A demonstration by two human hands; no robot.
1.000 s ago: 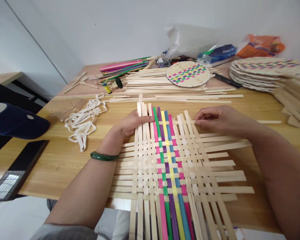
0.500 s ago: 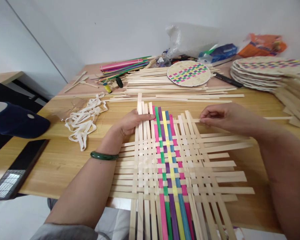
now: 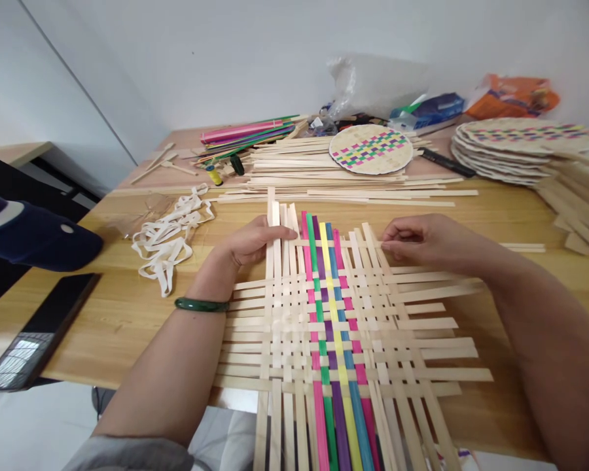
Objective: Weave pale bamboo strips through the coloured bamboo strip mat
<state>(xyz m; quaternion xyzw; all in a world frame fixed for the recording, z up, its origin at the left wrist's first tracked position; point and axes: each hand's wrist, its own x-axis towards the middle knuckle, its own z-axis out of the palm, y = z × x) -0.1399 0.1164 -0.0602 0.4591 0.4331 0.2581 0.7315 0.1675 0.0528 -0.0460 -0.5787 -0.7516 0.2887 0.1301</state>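
Observation:
A half-woven mat [image 3: 285, 320] of flat pale bamboo strips lies before me, with pink, green, purple, yellow and blue strips running lengthwise through its middle. My left hand [image 3: 258, 241] grips the upper left lengthwise strips, thumb on top and fingers partly hidden beneath. A pale crosswise strip [image 3: 346, 244] passes among the lengthwise ones near their far ends, apart from the tighter rows below. My right hand [image 3: 415, 237] pinches that strip between thumb and fingers, just right of the mat; its end shows beyond the hand. A green bangle [image 3: 201, 305] circles my left wrist.
Loose pale strips [image 3: 289, 167] lie behind the mat, topped by a round woven panel [image 3: 368, 150]. More round panels [image 3: 500, 154] are stacked right. White ribbon [image 3: 164, 245], a phone-like black slab [image 3: 39, 333] and a navy cap [image 3: 39, 235] sit left. Coloured strips [image 3: 245, 134] lie at the back.
My right hand has moved slightly left and down, bringing the crosswise strip further left among the lengthwise strips. My left thumb has shifted a little left, off the pink strip.

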